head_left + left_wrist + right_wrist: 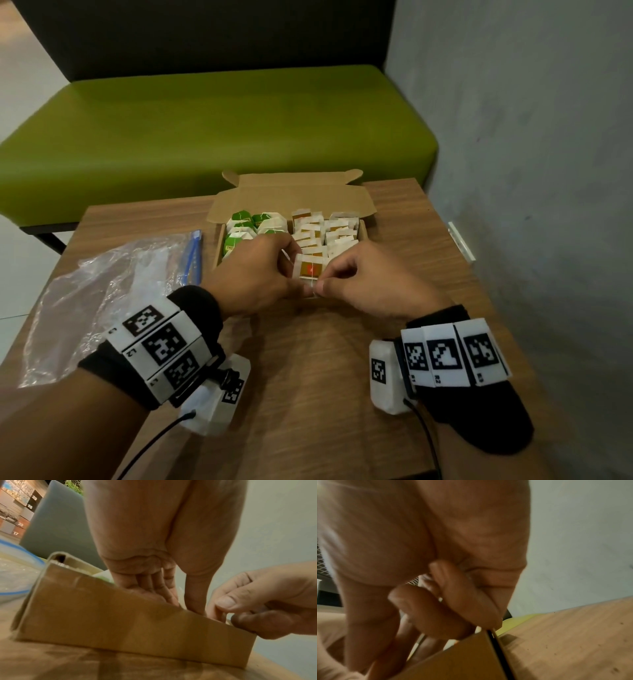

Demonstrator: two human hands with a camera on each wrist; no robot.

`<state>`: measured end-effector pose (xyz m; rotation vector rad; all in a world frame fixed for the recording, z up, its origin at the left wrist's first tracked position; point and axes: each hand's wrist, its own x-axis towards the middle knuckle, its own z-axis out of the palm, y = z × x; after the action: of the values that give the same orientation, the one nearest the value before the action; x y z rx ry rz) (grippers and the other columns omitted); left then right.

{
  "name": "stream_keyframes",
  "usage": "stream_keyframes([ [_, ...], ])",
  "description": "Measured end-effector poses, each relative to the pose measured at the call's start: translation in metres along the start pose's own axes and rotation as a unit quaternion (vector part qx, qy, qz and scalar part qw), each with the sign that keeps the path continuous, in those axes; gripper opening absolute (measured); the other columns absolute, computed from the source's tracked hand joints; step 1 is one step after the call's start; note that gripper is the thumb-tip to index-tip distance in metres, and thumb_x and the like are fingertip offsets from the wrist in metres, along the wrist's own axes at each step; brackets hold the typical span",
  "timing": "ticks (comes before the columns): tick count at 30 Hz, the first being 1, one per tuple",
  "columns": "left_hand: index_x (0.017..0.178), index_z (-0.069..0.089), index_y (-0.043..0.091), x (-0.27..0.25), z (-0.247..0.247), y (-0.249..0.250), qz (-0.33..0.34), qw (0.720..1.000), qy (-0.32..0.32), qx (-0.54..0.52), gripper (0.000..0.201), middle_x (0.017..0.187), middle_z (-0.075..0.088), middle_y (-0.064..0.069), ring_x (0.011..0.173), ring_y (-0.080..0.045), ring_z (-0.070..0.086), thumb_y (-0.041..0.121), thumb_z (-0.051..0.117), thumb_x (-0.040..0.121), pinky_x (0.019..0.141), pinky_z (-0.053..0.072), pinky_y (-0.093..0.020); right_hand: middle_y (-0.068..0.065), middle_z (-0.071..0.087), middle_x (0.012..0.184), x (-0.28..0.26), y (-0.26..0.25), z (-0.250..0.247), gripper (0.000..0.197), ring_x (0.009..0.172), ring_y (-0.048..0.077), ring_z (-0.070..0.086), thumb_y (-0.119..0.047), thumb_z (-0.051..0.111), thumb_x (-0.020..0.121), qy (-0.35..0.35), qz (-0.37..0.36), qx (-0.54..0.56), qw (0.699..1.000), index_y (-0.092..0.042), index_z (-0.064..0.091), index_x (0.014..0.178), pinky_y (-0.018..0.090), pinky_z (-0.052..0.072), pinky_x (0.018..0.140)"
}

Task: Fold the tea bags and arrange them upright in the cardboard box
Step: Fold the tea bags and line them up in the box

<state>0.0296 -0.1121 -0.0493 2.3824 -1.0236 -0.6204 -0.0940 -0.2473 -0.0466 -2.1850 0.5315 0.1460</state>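
- The cardboard box [346,202] sits at the far edge of the tabletop [325,359], its long axis running left to right and its lid flap folded back toward the green bench [219,120].
- A yellow-tagged tea bag [309,268] stands at the box's near wall, its printed face turned toward the person.
- The left hand [255,274] reaches in from the near left, knuckles up, fingers curled down over the tea bag's left side and pinching it.
- The right hand [370,281] comes from the near right; thumb and forefinger are pressed together on the bag's lower edge, the other fingers curled in.
- In the left wrist view, the left fingers [159,586] dip behind the box's near wall [120,622], and the right thumb rests at that wall's top edge.
- The box's left half holds about six green tea bags [245,228] in two rows; the right half holds two rows of upright yellow-tagged bags [325,228], too tightly packed to count exactly.
- One clear zip bag [113,294] lies at the tabletop's left edge, beside the box.
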Motion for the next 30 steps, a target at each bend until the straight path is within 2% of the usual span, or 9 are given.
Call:
stream_keyframes([
  [5, 0.103, 0.058, 0.024, 0.005, -0.003, 0.004, 0.014, 0.999, -0.017, 0.046, 0.040, 0.083, 0.060, 0.013, 0.074, -0.001, 0.056, 0.033, 0.085, 0.074, 0.058, 0.040, -0.014, -0.014, 0.068, 0.075, -0.001, -0.002, 0.001, 0.019, 0.066, -0.008, 0.057, -0.040, 0.070, 0.093, -0.019, 0.007, -0.037, 0.999, -0.026, 0.081, 0.088, 0.007, 0.036, 0.047],
  [8, 0.105, 0.056, 0.025, 0.006, 0.000, 0.007, 0.032, 0.995, -0.014, 0.089, 0.038, 0.083, 0.053, 0.015, 0.074, -0.002, 0.053, 0.032, 0.082, 0.077, 0.057, 0.037, -0.013, -0.010, 0.071, 0.076, -0.001, -0.003, 0.001, 0.023, 0.071, -0.001, 0.060, -0.041, 0.068, 0.094, -0.028, 0.014, -0.040, 0.999, -0.024, 0.081, 0.088, 0.016, 0.039, 0.056],
  [11, 0.107, 0.057, 0.024, 0.007, 0.002, 0.006, 0.048, 0.992, -0.002, 0.115, 0.037, 0.089, 0.056, 0.011, 0.078, -0.007, 0.054, 0.031, 0.079, 0.079, 0.058, 0.039, -0.013, -0.011, 0.064, 0.065, 0.000, -0.004, 0.003, 0.027, 0.064, 0.002, 0.055, -0.042, 0.066, 0.095, -0.025, 0.024, -0.056, 0.998, -0.022, 0.080, 0.083, 0.021, 0.038, 0.057],
  [15, 0.108, 0.055, 0.024, 0.006, -0.001, 0.007, 0.050, 0.991, -0.016, 0.126, 0.039, 0.091, 0.054, 0.010, 0.083, -0.011, 0.054, 0.034, 0.080, 0.079, 0.060, 0.041, -0.017, -0.008, 0.062, 0.063, 0.001, -0.005, 0.006, 0.034, 0.063, 0.004, 0.054, -0.044, 0.065, 0.095, -0.018, 0.031, -0.070, 0.997, -0.019, 0.078, 0.076, 0.026, 0.042, 0.059],
  [18, 0.105, 0.054, 0.027, 0.005, -0.007, 0.009, 0.037, 0.991, -0.042, 0.120, 0.040, 0.090, 0.058, 0.010, 0.084, -0.010, 0.059, 0.034, 0.082, 0.077, 0.068, 0.047, -0.024, -0.011, 0.062, 0.068, -0.001, -0.005, 0.004, 0.030, 0.067, 0.003, 0.055, -0.043, 0.065, 0.095, -0.012, 0.028, -0.056, 0.998, -0.021, 0.078, 0.079, 0.023, 0.040, 0.059],
  [21, 0.100, 0.055, 0.030, 0.005, -0.016, 0.012, 0.036, 0.992, -0.056, 0.104, 0.038, 0.088, 0.065, 0.011, 0.079, -0.007, 0.060, 0.035, 0.083, 0.075, 0.060, 0.042, -0.021, -0.012, 0.062, 0.071, -0.001, -0.006, 0.000, 0.028, 0.069, 0.001, 0.053, -0.043, 0.065, 0.095, 0.007, 0.015, -0.041, 0.999, -0.024, 0.077, 0.079, 0.019, 0.036, 0.057],
  [23, 0.099, 0.059, 0.029, 0.006, -0.022, 0.014, 0.039, 0.995, -0.041, 0.084, 0.033, 0.089, 0.066, 0.011, 0.076, -0.005, 0.059, 0.039, 0.081, 0.076, 0.056, 0.037, -0.020, -0.011, 0.060, 0.069, -0.001, -0.005, -0.002, 0.029, 0.066, 0.001, 0.052, -0.044, 0.064, 0.096, 0.012, 0.007, -0.036, 0.999, -0.025, 0.075, 0.076, 0.019, 0.033, 0.056],
  [27, 0.094, 0.065, 0.029, 0.010, -0.028, 0.015, 0.045, 0.996, -0.006, 0.071, 0.009, 0.090, 0.069, 0.008, 0.069, -0.002, 0.058, 0.023, 0.066, 0.087, 0.056, 0.038, -0.020, -0.014, 0.065, 0.078, -0.001, -0.005, 0.001, 0.022, 0.074, -0.001, 0.055, -0.042, 0.065, 0.095, 0.006, 0.000, -0.048, 0.999, -0.026, 0.080, 0.091, 0.019, 0.035, 0.057],
  [30, 0.093, 0.070, 0.027, 0.012, -0.028, 0.015, 0.066, 0.992, 0.024, 0.106, 0.013, 0.091, 0.067, 0.011, 0.072, 0.001, 0.054, 0.022, 0.058, 0.094, 0.057, 0.035, -0.016, -0.016, 0.066, 0.082, -0.003, -0.004, 0.000, 0.020, 0.077, -0.003, 0.055, -0.041, 0.066, 0.095, -0.004, -0.001, -0.045, 0.999, -0.028, 0.081, 0.095, 0.019, 0.038, 0.060],
])
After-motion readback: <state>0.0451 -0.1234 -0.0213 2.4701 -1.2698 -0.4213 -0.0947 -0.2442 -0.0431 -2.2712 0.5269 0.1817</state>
